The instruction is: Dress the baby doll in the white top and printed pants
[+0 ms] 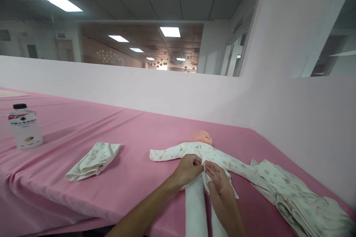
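A baby doll [203, 136] lies on its back, wearing a white patterned baby shirt [175, 152] with both sleeves spread out sideways. Its plain white legs [196, 211] stretch toward me. At the middle of the chest, my left hand [189, 170] pinches the shirt's front, thumb and fingers together. Close beside it, my right hand [218, 179] has its fingers pressed together at the same front edge, holding the cloth there. What lies exactly between the fingertips is too small to make out. The shirt's lower flaps hang loose around my wrists.
A folded patterned cloth [96, 160] lies to the left on the pink tablecloth [133, 133]. Farther left stands a clear bottle [26, 129] with a black cap. Patterned baby clothes [300, 192] are piled at right, touching the sleeve end. A white wall [167, 96] borders the table behind.
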The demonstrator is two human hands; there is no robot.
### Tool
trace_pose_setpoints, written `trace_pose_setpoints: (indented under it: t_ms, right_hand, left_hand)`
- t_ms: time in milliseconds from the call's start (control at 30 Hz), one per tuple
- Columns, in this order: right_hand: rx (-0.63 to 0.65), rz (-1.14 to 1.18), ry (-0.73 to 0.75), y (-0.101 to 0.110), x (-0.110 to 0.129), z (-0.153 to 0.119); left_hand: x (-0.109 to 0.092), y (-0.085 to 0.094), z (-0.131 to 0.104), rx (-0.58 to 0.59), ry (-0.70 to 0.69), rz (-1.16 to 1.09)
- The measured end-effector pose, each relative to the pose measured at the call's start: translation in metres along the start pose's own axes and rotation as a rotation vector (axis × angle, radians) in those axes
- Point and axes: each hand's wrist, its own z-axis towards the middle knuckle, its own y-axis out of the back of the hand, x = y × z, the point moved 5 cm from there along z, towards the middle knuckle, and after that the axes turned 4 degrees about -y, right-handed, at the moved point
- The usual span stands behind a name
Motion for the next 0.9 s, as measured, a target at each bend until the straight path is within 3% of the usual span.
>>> trace_pose_setpoints:
  t_ms: [167, 433, 667, 900]
  right_hand:
    - [-0.006, -0.021, -0.004, 0.002, -0.001, 0.001]
    - [0.007, -0.217, 0.027, 0.004, 0.006, 0.006]
    - [-0.032, -0.384, 0.113, 0.003, 0.012, 0.008]
    - [-0.103, -0.448, 0.131, 0.031, -0.008, 0.004]
  left_hand:
    - [0.0, 0.001, 0.001, -0.011, -0.093, 0.055]
    - [0.007, 0.001, 0.008, 0.039, -0.1, -0.065]
    - [0.004, 0.0, 0.005, 0.016, -0.102, 0.063]
    - [0.0, 0.017, -0.017, 0.078, -0.175, 0.267]
